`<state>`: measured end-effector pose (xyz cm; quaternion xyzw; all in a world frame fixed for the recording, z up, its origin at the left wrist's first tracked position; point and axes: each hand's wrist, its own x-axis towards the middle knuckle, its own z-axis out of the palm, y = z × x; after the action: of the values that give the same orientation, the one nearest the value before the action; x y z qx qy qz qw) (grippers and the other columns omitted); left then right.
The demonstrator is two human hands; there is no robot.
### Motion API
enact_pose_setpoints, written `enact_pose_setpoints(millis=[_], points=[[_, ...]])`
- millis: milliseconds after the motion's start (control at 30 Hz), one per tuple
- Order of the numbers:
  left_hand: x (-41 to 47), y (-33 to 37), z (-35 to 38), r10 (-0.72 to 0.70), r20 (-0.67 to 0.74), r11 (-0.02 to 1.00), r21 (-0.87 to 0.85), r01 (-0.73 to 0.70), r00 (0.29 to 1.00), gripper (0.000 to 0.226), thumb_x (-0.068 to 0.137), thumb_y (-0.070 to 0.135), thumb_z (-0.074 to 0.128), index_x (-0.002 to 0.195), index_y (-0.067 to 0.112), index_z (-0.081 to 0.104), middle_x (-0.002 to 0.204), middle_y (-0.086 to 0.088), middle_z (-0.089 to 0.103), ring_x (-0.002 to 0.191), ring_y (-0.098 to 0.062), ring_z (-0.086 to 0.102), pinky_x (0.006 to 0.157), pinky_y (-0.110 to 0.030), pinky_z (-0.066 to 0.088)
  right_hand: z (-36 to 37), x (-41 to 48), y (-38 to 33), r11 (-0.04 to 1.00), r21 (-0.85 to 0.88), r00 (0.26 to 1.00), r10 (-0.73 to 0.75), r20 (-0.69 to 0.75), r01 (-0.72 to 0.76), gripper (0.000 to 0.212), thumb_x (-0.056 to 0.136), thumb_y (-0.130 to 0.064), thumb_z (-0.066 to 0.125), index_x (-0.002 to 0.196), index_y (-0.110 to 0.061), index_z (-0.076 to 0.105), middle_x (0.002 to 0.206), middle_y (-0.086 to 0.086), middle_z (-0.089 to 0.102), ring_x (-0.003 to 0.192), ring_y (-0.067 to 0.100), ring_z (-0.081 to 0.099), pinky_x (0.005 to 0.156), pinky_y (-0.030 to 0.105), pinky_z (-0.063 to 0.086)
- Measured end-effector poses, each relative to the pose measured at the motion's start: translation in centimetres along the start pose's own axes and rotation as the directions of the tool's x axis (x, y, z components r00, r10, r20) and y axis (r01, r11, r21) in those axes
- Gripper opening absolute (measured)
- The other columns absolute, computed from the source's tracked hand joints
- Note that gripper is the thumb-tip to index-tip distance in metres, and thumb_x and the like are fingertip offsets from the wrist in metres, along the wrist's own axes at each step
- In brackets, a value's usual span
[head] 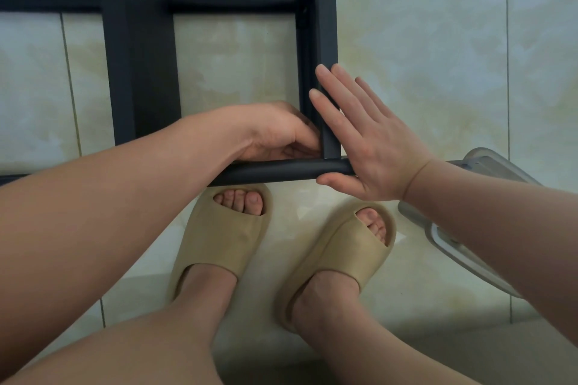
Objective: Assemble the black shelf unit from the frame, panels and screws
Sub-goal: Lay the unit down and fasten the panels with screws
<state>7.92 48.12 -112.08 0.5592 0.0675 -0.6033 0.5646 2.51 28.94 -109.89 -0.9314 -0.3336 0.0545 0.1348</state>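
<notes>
Pressing the panel [325, 25], my right hand [366, 141] lies flat. Opposite it my left hand [272, 131] curls; its hold I cannot tell.

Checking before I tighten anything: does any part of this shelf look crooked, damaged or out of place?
Nothing stands out. The frame lies flat on the tiled floor, and the right panel meets the near tube squarely at the corner. The right hand presses flat against its outside; the left hand hides the inner joint.
</notes>
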Motion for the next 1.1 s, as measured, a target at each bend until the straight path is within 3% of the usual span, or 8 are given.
enact_pose_setpoints(millis=[167, 367, 500, 633, 733, 833, 933, 1100], points=[[-0.2, 0.8, -0.1, -0.023, 0.047, 0.998, 0.055, 0.02, 0.999, 0.023, 0.069, -0.004, 0.064, 0.072, 0.014, 0.079, 0.086, -0.013, 0.075, 0.083, -0.024, 0.075, 0.071, -0.029, 0.059, 0.0, 0.0, 0.0, 1.0, 0.0, 1.0, 0.0, -0.001, 0.0, 0.094, 0.096, -0.068, 0.033, 0.155, 0.004, 0.025, 0.163, 0.027, 0.015, 0.154, 0.041, 0.01, 0.121, 0.059, 0.021], [-0.1, 0.2, -0.2, 0.006, 0.043, 0.999, 0.037, -0.007, 0.999, 0.033, 0.087, -0.014, 0.054, 0.12, -0.019, 0.054, 0.104, -0.03, 0.062, 0.098, -0.039, 0.067, 0.093, -0.046, 0.054, 0.0, 0.0, -0.1, 1.0, 0.001, 1.0, -0.001, -0.002, 0.001, 0.094, 0.096, -0.068, 0.032, 0.155, 0.005, 0.025, 0.163, 0.028, 0.015, 0.154, 0.042, 0.01, 0.12, 0.059, 0.021], [-0.3, 0.0, 0.0, 0.068, 0.048, 0.997, 0.045, -0.07, 0.997, 0.033, 0.089, -0.017, 0.051, 0.122, -0.021, 0.05, 0.102, -0.026, 0.058, 0.094, -0.035, 0.064, 0.083, -0.037, 0.058, -0.1, 0.0, -0.1, 1.0, -0.003, 1.0, 0.001, 0.002, -0.001, 0.094, 0.096, -0.068, 0.033, 0.155, 0.005, 0.026, 0.163, 0.028, 0.015, 0.153, 0.042, 0.011, 0.12, 0.06, 0.021], [-0.3, 0.1, 0.0, 0.112, 0.05, 0.99, 0.076, -0.116, 0.992, 0.034, 0.091, -0.017, 0.051, 0.125, -0.019, 0.049, 0.109, -0.027, 0.059, 0.108, -0.048, 0.063, 0.096, -0.047, 0.053, -0.2, 0.0, -0.1, 1.0, -0.003, 1.0, 0.005, 0.007, -0.005, 0.094, 0.096, -0.068, 0.034, 0.155, 0.005, 0.025, 0.163, 0.028, 0.015, 0.153, 0.042, 0.011, 0.121, 0.059, 0.021], [-0.4, -0.2, 0.1, 0.109, 0.052, 0.992, 0.051, -0.112, 0.993, 0.033, 0.091, -0.015, 0.052, 0.123, -0.019, 0.049, 0.105, -0.027, 0.06, 0.101, -0.047, 0.065, 0.093, -0.046, 0.054, -0.1, 0.0, -0.1, 1.0, -0.005, 1.0, 0.002, 0.005, -0.002, 0.094, 0.096, -0.068, 0.034, 0.155, 0.005, 0.025, 0.163, 0.028, 0.015, 0.154, 0.042, 0.01, 0.12, 0.059, 0.021], [-0.1, -0.5, 0.1, 0.077, 0.037, 0.996, 0.032, -0.079, 0.996, 0.032, 0.091, -0.008, 0.056, 0.121, -0.02, 0.053, 0.094, -0.023, 0.063, 0.083, -0.029, 0.067, 0.078, -0.036, 0.056, -0.1, 0.0, -0.1, 1.0, -0.001, 1.0, 0.002, 0.003, -0.002, 0.094, 0.096, -0.068, 0.032, 0.155, 0.005, 0.025, 0.163, 0.028, 0.015, 0.153, 0.042, 0.01, 0.12, 0.059, 0.021], [0.2, -0.4, 0.0, 0.041, 0.031, 0.999, 0.026, -0.041, 0.999, 0.031, 0.087, -0.005, 0.06, 0.115, -0.018, 0.058, 0.092, -0.022, 0.064, 0.083, -0.029, 0.067, 0.076, -0.036, 0.055, 0.0, 0.0, -0.1, 1.0, -0.004, 1.0, 0.001, -0.002, -0.001, 0.094, 0.096, -0.068, 0.033, 0.155, 0.005, 0.025, 0.163, 0.028, 0.015, 0.153, 0.042, 0.011, 0.121, 0.059, 0.02], [0.2, 0.6, -0.3, -0.039, 0.108, 0.998, 0.052, 0.033, 0.993, 0.019, 0.081, -0.003, 0.063, 0.079, 0.009, 0.077, 0.083, -0.012, 0.073, 0.078, -0.023, 0.073, 0.069, -0.029, 0.058, 0.0, 0.0, -0.1, 1.0, -0.004, 1.0, 0.002, -0.006, -0.002, 0.094, 0.095, -0.068, 0.035, 0.155, 0.005, 0.025, 0.163, 0.028, 0.015, 0.153, 0.042, 0.011, 0.121, 0.058, 0.02]])
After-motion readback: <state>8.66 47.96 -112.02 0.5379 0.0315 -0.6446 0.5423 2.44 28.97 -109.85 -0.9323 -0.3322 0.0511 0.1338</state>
